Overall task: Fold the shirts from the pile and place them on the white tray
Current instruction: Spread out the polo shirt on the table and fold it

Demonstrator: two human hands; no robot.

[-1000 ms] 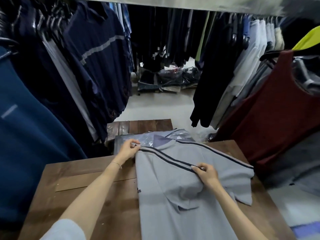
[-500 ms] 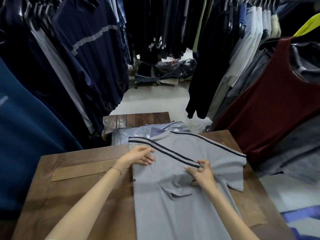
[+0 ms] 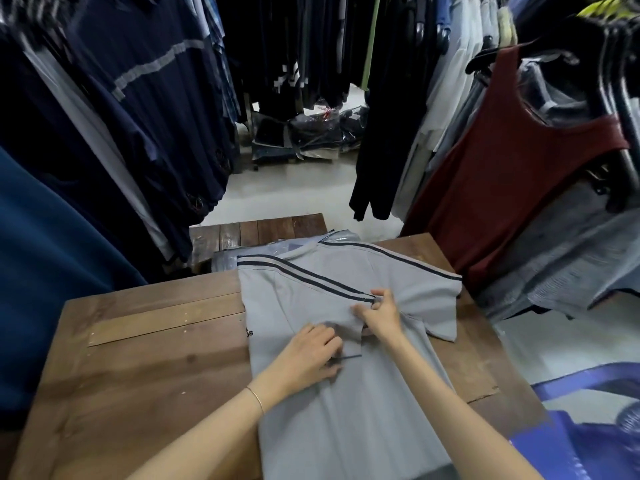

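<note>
No tray is being shown in the head view; the only bag-like holder in sight is a clear plastic bag [image 3: 221,261] lying at the far edge of the desk [image 3: 156,358], and what it holds cannot be made out. A grey shirt [image 3: 329,410] is being spread flat on the wooden desk, its collar end pointing away from the person and its body running down to the near edge. Two dark stripes [image 3: 304,278] are being shown along the folded-in shoulder on the left, and a single dark stripe along the right shoulder. The right sleeve [image 3: 440,317] is lying open toward the desk's right side. A small dark logo [image 3: 248,333] is being shown at the shirt's left fold.

The left hand [image 3: 311,355] is being pressed palm-down on the folded sleeve at mid-chest, fingers slightly spread. The right hand [image 3: 379,313] is being held just beyond it, its fingertips pinching the fabric at the end of the double stripe. A thin bracelet [image 3: 255,398] is being worn on the left wrist. Hanging garments [image 3: 502,150] are being seen around the desk on both sides.
</note>
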